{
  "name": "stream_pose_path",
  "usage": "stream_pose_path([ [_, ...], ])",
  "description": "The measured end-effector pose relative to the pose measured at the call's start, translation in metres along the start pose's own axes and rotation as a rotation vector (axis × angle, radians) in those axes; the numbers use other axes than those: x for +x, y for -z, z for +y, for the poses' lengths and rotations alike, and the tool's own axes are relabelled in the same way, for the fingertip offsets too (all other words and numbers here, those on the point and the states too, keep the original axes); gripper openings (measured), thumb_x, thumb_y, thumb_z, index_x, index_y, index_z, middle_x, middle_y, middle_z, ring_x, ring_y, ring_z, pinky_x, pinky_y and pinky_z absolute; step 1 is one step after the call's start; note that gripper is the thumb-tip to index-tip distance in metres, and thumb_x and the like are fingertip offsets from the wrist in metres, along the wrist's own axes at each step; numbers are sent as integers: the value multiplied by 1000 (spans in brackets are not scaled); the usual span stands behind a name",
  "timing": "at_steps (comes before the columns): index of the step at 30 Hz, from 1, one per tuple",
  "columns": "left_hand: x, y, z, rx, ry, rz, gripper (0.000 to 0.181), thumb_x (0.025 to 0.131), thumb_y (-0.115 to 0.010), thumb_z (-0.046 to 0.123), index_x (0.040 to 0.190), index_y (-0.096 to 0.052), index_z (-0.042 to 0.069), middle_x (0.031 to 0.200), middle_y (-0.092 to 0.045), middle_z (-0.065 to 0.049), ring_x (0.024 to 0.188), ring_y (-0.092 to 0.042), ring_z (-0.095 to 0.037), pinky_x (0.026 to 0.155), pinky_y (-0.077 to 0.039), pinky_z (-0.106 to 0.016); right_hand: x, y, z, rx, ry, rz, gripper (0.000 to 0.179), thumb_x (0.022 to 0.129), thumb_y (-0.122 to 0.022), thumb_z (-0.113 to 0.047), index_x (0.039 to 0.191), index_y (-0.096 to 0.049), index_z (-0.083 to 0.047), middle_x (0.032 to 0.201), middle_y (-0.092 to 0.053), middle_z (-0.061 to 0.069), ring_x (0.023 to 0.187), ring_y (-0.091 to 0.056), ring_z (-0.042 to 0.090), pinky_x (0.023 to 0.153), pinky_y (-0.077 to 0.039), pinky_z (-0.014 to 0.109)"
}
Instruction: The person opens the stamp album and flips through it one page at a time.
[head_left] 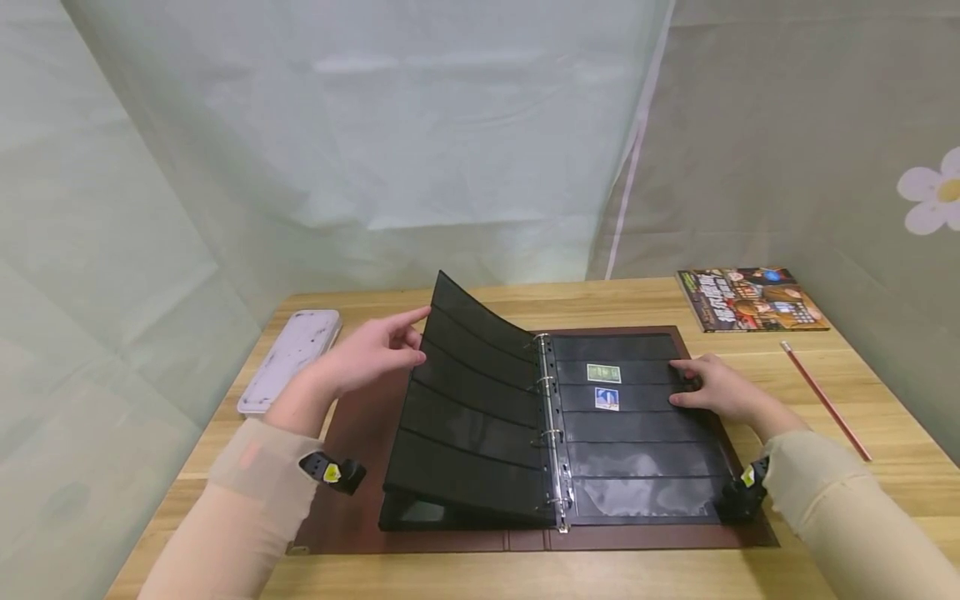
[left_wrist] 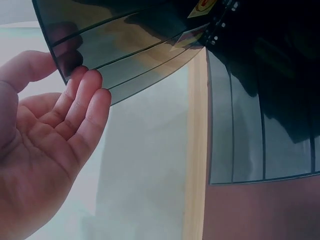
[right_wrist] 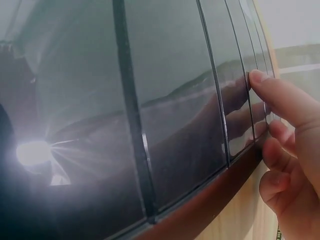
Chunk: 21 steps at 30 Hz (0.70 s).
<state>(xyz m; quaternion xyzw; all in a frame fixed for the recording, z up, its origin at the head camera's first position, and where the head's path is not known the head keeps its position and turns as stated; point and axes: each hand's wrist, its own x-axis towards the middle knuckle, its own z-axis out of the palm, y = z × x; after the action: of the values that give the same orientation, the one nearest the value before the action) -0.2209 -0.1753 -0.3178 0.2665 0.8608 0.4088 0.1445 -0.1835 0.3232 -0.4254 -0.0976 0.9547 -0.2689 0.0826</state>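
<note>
A maroon ring-binder stamp album lies spread on the table, with black strip-pocket pages on metal rings. My left hand holds the outer edge of a raised black page, which slants up to the left of the rings; in the left wrist view the thumb is at its edge and the fingers overlap it. My right hand touches the outer edge of the flat right page, thumb and forefinger apart. That page carries a green stamp and a blue one. A stamp shows on another page surface.
A pale, scuffed case lies left of the album. At the back right is a colourful book, with a red pencil in front of it. Cloth hangs behind the wooden table.
</note>
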Motion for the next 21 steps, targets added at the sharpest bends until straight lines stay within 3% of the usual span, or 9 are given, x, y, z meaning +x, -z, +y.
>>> stream_pose_path([
  [12, -4, -6, -22, 16, -5, 32, 67, 90, -61, 12, 147, -28, 3, 98, -54, -7, 94, -51, -21, 83, -42, -34, -1, -1, 1, -3, -18, 6, 75, 81, -72, -33, 132, -42, 13, 112, -44, 31, 102, -46, 42, 85, -38, 55],
  [21, -6, -12, -39, 31, 55, 29, 68, 89, -59, 11, 147, -26, 3, 96, -52, -8, 88, -49, -22, 76, -41, -36, -2, -2, 2, 3, -39, 21, 82, 81, -72, -35, 133, -36, 17, 113, -43, 33, 104, -45, 44, 89, -36, 57],
])
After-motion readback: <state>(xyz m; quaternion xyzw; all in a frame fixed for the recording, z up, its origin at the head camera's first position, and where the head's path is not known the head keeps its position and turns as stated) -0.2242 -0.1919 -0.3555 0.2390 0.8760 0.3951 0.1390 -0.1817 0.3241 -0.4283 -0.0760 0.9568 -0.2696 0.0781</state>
